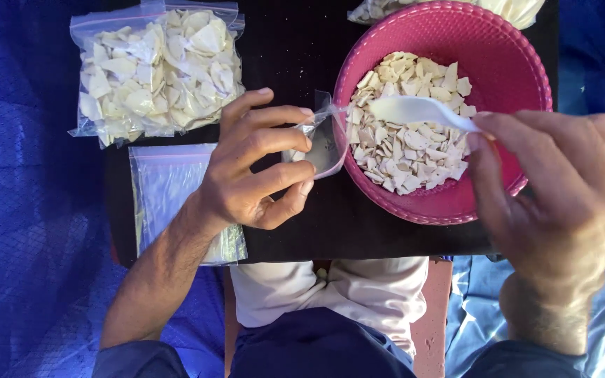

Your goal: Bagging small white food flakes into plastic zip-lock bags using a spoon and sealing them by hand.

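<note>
Right hand grips white spoon over chips; left hand pinches bag.

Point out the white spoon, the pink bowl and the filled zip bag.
white spoon [414, 110], head view, on its scoop end above the chips.
pink bowl [414, 206], head view, on its near rim.
filled zip bag [159, 70], head view, on its middle.

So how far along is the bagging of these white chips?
One filled bag lies sealed-looking at the top left. The left hand holds a small clear bag open while the right hand holds a white spoon over the pink bowl, which is well stocked. An empty bag waits.
</note>
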